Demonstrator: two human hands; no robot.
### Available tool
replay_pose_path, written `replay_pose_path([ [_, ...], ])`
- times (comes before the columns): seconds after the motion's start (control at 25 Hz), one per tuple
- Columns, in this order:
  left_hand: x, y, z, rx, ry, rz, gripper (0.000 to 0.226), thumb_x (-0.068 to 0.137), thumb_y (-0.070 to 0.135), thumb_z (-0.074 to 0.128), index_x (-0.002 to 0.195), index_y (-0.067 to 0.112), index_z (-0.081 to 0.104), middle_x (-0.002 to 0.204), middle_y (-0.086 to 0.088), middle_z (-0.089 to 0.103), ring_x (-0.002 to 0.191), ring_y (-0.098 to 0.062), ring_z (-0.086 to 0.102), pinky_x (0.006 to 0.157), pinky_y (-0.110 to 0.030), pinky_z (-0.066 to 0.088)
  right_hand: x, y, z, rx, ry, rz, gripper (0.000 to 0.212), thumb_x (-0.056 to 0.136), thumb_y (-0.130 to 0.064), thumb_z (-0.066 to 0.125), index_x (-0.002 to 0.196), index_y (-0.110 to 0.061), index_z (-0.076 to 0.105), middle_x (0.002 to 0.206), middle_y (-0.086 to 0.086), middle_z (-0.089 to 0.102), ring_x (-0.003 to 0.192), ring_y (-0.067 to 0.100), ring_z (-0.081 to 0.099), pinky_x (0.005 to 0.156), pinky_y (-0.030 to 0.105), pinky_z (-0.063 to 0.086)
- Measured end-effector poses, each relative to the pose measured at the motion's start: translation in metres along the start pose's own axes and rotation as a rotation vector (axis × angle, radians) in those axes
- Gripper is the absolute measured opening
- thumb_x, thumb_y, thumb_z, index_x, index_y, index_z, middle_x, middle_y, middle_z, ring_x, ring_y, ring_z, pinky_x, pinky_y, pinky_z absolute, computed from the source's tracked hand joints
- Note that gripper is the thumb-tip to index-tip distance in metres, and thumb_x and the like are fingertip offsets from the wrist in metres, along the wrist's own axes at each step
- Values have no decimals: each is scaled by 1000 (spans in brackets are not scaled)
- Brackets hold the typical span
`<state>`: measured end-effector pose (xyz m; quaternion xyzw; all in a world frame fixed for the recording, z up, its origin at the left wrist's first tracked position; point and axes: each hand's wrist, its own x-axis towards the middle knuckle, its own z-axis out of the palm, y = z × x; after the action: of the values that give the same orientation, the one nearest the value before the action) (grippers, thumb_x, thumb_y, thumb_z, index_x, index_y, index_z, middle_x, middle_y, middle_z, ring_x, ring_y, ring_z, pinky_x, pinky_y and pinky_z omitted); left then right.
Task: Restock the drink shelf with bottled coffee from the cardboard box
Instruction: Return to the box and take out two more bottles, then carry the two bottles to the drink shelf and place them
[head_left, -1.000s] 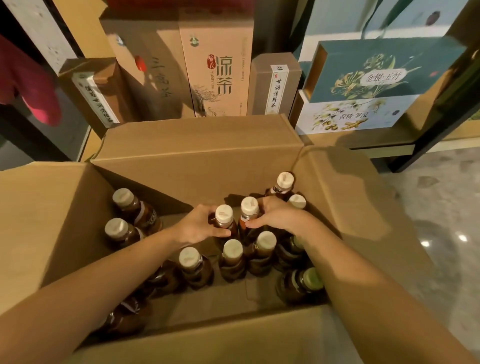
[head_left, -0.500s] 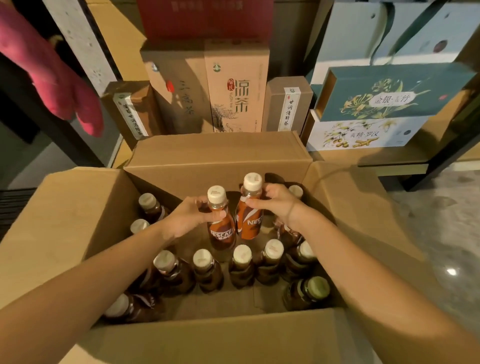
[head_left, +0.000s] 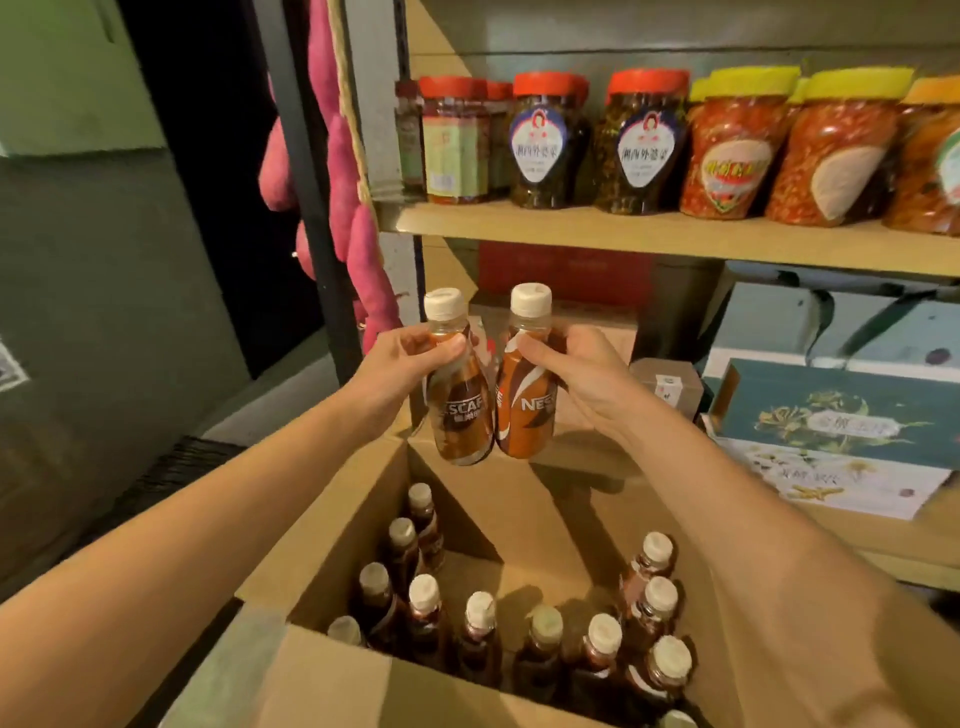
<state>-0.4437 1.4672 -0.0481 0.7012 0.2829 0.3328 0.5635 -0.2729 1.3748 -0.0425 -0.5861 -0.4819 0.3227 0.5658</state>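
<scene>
Shelves ahead – left hand (head_left: 395, 369) grips one coffee bottle (head_left: 460, 400), right hand (head_left: 576, 374) another (head_left: 524, 400)

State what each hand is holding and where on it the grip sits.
Left hand holds one coffee bottle by its upper body below the neck; right hand holds another bottle likewise.

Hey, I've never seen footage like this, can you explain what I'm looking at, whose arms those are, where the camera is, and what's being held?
The camera sits on a person's head, looking forward and down, so the two bare arms are their own. The left hand holds one coffee bottle and the right hand holds a second bottle, both lifted above an open cardboard box with more capped bottles standing inside. Ahead is a shelf lined with jars; gift boxes sit lower right.
</scene>
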Motion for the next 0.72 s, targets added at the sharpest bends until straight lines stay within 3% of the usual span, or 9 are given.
replay_pose_path([
  [0.12, -23, 33, -26, 60, 158, 61, 38, 81, 36, 61, 112, 15, 65, 111, -4, 68, 110, -20, 61, 98, -42, 43, 9, -37, 28, -6, -69, -103, 6, 88, -23, 62, 89, -29, 60, 93, -8, 67, 95, 11, 63, 90, 30, 46],
  [0.24, -54, 52, -66, 69, 326, 79, 29, 82, 37, 60, 105, 20, 65, 107, -1, 68, 105, -18, 62, 96, -43, 44, 20, -59, 75, 22, -117, -168, 3, 86, -27, 65, 87, -28, 62, 88, -10, 67, 90, 8, 63, 79, 25, 47],
  [0.36, -93, 58, -119, 100, 476, 79, 31, 84, 32, 61, 111, 16, 65, 111, -3, 69, 107, -20, 63, 96, -42, 46, 25, -76, 141, 101, -164, -187, 25, 82, -33, 68, 103, -19, 67, 101, -1, 69, 98, 15, 62, 88, 32, 47],
  [0.44, -127, 60, -156, 124, 562, 78, 24, 87, 28, 60, 107, 16, 66, 112, -6, 69, 107, -20, 64, 93, -37, 47, 23, -89, 192, 164, -236, -183, 30, 82, -30, 69, 107, -14, 66, 98, -2, 68, 92, 12, 61, 82, 29, 46],
  [0.72, -282, 54, -304, 235, 920, -12, 23, 89, 29, 59, 107, 15, 64, 112, -11, 68, 106, -21, 63, 96, -39, 48, -21, -131, 412, 272, -575, -183, 7, 80, -26, 72, 81, -20, 68, 81, -3, 70, 82, 12, 66, 70, 25, 49],
])
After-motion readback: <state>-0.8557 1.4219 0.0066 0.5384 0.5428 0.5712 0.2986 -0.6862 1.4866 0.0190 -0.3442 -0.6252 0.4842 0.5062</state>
